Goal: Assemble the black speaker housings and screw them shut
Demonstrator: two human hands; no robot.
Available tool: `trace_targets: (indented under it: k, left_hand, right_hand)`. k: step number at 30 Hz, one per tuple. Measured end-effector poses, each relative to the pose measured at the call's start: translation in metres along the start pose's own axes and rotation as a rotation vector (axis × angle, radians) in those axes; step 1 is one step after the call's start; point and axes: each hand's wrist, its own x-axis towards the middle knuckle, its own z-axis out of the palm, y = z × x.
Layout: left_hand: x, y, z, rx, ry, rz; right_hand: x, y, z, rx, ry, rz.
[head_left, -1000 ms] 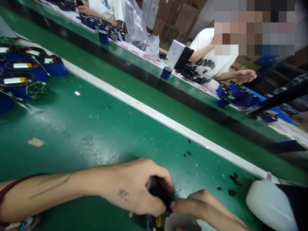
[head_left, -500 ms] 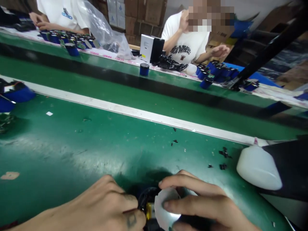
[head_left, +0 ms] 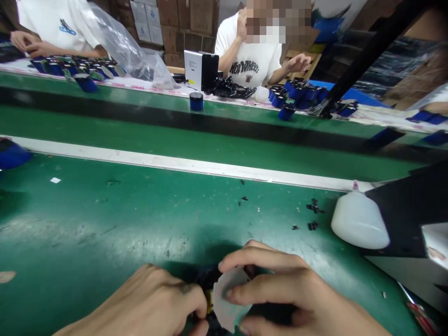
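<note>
Well, your right hand, fingers spread, grips the pale disc at the dark case, the disc's face upward, long axis pointing away from you; whether your curled left hand pinches anything, I can't tell.

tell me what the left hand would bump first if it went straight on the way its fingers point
Most likely the small yellow piece right beside it, then the pale disc in the right hand. Depth is unclear, so the left hand may already touch the yellow piece.
</note>
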Motion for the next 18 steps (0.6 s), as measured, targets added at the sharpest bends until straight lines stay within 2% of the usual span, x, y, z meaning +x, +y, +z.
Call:
trace_targets:
  k: [4, 7, 11, 13, 16, 18]
  left_hand:
    - [0.004, 0.004, 0.014, 0.195, 0.147, -0.037]
    - [0.006, 0.007, 0.015, 0.194, 0.121, -0.116]
    - [0.013, 0.008, 0.004, -0.046, -0.062, -0.137]
    - [0.013, 0.007, 0.001, -0.197, -0.111, -0.146]
    - [0.009, 0.003, 0.0, -0.295, -0.06, -0.213]
    - [0.003, 0.0, -0.003, -0.274, 0.058, -0.227]
  right_hand:
    - [-0.004, 0.001, 0.001, 0.012, -0.013, -0.025]
    - [-0.003, 0.003, 0.0, 0.01, -0.041, -0.011]
    - [-0.003, 0.005, -0.001, 0.068, -0.05, 0.042]
    - [-0.005, 0.006, -0.002, 0.086, -0.049, 0.082]
    - [-0.007, 0.006, -0.002, 0.106, -0.04, 0.116]
    - [-0.007, 0.007, -0.002, 0.13, -0.028, 0.122]
